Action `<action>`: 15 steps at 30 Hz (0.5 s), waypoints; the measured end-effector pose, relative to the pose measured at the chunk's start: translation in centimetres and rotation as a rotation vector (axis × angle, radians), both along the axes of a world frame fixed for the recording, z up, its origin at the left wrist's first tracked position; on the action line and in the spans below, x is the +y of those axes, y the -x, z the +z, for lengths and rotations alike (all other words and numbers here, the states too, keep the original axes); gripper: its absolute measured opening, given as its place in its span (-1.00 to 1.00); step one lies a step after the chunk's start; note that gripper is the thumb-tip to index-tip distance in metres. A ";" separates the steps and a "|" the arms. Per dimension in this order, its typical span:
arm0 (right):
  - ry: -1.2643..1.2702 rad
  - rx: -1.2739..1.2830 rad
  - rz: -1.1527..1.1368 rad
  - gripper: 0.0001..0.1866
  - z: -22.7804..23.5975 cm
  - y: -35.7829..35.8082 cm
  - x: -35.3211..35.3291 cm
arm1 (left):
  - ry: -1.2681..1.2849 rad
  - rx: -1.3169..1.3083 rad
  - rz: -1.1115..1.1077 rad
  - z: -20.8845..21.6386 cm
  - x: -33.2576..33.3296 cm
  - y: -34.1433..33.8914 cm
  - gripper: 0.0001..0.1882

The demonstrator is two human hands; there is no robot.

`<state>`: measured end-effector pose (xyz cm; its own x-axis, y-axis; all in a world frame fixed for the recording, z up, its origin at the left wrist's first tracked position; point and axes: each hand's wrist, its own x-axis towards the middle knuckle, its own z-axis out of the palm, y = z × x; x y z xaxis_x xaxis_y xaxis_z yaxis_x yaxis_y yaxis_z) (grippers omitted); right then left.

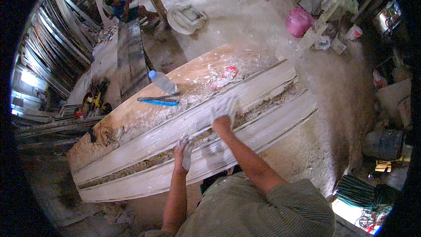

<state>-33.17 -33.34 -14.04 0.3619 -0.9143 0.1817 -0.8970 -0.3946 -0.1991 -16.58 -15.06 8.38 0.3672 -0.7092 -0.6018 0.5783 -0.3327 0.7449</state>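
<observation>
A long white plaster moulding [193,147], ridged lengthwise and rough with a crumbly fibrous groove down its middle, is laid slantwise across a worn wooden workbench [144,105] at the centre of the view, running from 8 o'clock up to 2 o'clock. The left hand [183,152] is set on the moulding just below centre, fingers coated in white plaster and curled around a pale lump or scraper; what exactly is gripped cannot be told. The right hand [224,116] is pressed on the moulding at centre, fingers spread wide and blurred, smeared white. Both bare forearms are seen rising from the lower edge, above a ribbed olive-grey shirt [258,210]. On the bench's bare brown surface, dusted with plaster crumbs, a clear plastic bottle [162,81] with a blue cap is lying at 10 o'clock, and just below it a blue-handled tool [158,101] lies flat. A red-and-white scrap [227,73] rests near 12 o'clock. Farther off, a pink bag [299,21] sits on the dusty floor at 1 o'clock, and a dark bucket [383,144] stands at 3 o'clock.
</observation>
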 end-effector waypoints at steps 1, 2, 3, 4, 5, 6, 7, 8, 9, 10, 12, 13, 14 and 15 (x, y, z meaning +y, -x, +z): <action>-0.064 0.014 0.091 -0.48 0.4 -2.8 2.7 | 0.006 0.000 0.003 0.1 0.8 -1.0 -0.49; -0.123 0.016 0.181 -0.55 0.9 -5.5 5.0 | -0.017 -0.012 0.019 0.2 1.6 -1.9 -0.50; -0.193 0.060 0.282 -0.61 1.6 -7.8 6.6 | 0.019 0.009 0.017 0.3 2.3 -2.9 -0.55; -0.262 0.104 0.388 -0.67 2.6 -9.9 7.8 | 0.025 0.017 0.027 0.4 3.1 -3.9 -0.60; -0.361 0.119 0.501 -0.73 3.7 -11.3 8.2 | 0.006 -0.002 0.042 0.6 3.8 -4.7 -0.65; -0.304 0.172 0.518 -0.77 4.9 -12.6 8.0 | 0.061 0.057 0.078 0.7 4.7 -5.3 -0.60; -0.301 0.182 0.498 -0.79 6.2 -13.1 7.3 | 0.078 0.053 0.096 0.8 5.6 -5.8 -0.58; -0.294 0.188 0.463 -0.79 7.6 -13.5 6.1 | 0.096 0.050 0.113 1.1 6.7 -6.4 -0.56; -0.316 0.188 0.376 -0.78 8.9 -13.2 4.8 | 0.146 0.054 0.126 1.3 7.4 -6.8 -0.54; -0.315 0.137 0.333 -0.77 10.1 -12.8 3.3 | 0.120 0.044 0.125 1.4 8.0 -7.3 -0.53; -0.396 0.180 0.212 -0.74 11.8 -10.5 -0.3 | 0.103 0.028 0.146 1.5 9.0 -7.9 -0.50; -0.408 0.237 0.147 -0.72 12.2 -9.0 -2.1 | 0.143 0.011 0.131 1.4 9.4 -8.0 -0.50; -0.450 0.224 0.096 -0.71 12.3 -7.0 -4.0 | 0.149 -0.021 0.143 1.3 9.9 -7.9 -0.49; -0.371 0.249 0.031 -0.71 12.0 -4.9 -5.4 | 0.152 -0.053 0.155 1.1 10.1 -7.8 -0.49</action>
<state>-28.28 -38.77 -1.99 0.3819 -0.8891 -0.2522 -0.9242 -0.3652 -0.1119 -8.79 -4.94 9.48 0.5072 -0.7227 -0.4695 0.5726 -0.1247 0.8103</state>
